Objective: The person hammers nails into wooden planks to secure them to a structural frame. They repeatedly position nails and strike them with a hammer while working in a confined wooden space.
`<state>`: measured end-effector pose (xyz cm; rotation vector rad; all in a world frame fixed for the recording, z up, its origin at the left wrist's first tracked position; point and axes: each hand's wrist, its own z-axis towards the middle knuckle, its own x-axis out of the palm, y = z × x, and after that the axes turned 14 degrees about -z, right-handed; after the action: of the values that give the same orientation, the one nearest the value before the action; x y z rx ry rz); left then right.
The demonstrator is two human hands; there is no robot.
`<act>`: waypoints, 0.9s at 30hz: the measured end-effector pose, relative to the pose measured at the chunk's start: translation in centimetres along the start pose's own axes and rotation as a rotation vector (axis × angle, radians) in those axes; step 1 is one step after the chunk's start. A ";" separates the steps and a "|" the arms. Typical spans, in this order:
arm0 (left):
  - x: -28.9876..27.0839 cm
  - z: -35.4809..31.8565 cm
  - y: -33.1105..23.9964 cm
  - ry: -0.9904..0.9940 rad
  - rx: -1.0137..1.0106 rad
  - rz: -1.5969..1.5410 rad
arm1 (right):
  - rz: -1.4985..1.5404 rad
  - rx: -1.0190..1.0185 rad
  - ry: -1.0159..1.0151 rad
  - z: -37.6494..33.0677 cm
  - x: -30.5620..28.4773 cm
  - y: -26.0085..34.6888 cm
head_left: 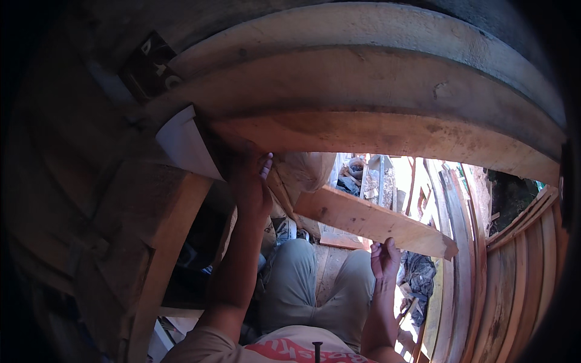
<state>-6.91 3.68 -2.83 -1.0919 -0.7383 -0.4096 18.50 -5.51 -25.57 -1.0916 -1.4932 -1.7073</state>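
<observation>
Toward four o'clock, right hand (386, 260) grips a likely light, stiff board (376, 221) by its handy edge; grip of left hand (251, 176) unclear.

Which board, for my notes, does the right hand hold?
The short slanting board, in the right hand; the long boards at far right are untouched.

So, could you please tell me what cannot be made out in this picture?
In the head view:
Left hand: mostly in shadow, so its grip is unclear.
Wooden plank in the right hand: its far face is turned away from the camera.
Crinkled plastic: its top is hidden by the thick wooden beam.
Right forearm: cut off by the lower edge.
</observation>
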 end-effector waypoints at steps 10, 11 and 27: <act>-0.1 -0.1 -0.1 0.117 0.002 -0.005 | -0.225 -0.006 0.026 -4.8 -0.2 0.7; -0.3 -0.2 0.0 0.118 0.006 0.013 | -0.202 -0.012 0.066 -4.2 0.7 -0.1; -0.2 -0.1 0.1 0.074 -0.004 0.084 | 0.073 0.003 -0.009 1.8 5.4 -3.8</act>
<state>-6.97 3.60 -3.08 -1.1017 -0.6246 -0.3772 13.05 -2.72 -22.56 -1.1401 -1.4437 -1.6512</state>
